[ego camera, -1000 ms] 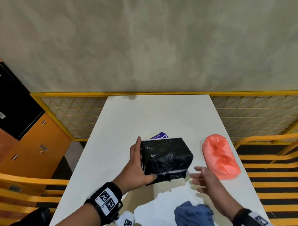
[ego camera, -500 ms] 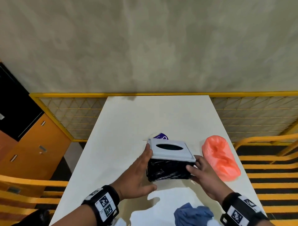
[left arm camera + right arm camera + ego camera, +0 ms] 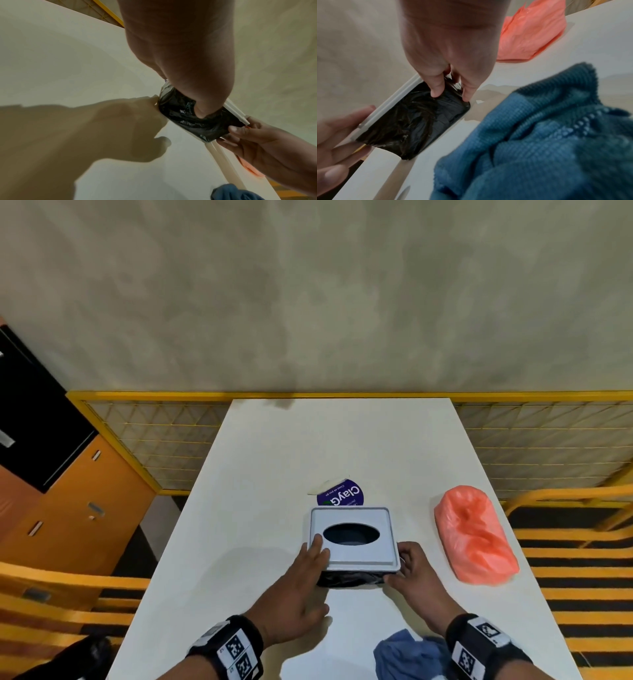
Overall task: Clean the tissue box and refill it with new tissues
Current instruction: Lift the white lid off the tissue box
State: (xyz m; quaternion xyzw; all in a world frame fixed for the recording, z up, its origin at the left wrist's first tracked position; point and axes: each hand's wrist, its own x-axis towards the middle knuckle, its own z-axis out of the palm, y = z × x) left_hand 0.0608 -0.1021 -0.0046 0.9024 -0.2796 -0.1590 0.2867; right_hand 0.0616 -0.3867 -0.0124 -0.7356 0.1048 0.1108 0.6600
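Note:
The tissue box [image 3: 354, 554] stands upright on the white table [image 3: 274, 457], its grey lid with an oval hole facing up and its body wrapped in black plastic [image 3: 185, 121]. My left hand [image 3: 306, 573] lies against the box's left front corner, with straight fingers on the lid's edge and the thumb touching the black front. My right hand [image 3: 409, 571] grips the right front corner, its fingertips [image 3: 436, 92] pressed into the black wrap [image 3: 412, 121]. The hole looks dark inside.
A pink plastic bag [image 3: 476, 537] lies right of the box. A blue cloth [image 3: 407, 655] sits at the near table edge by my right wrist. A purple labelled pack [image 3: 340, 495] lies just behind the box. Yellow mesh railing and an orange cabinet [image 3: 68, 508] flank the table.
The box was tipped with its black underside up in my left hand. It now stands lid up on the table, and my right hand has come onto its right corner.

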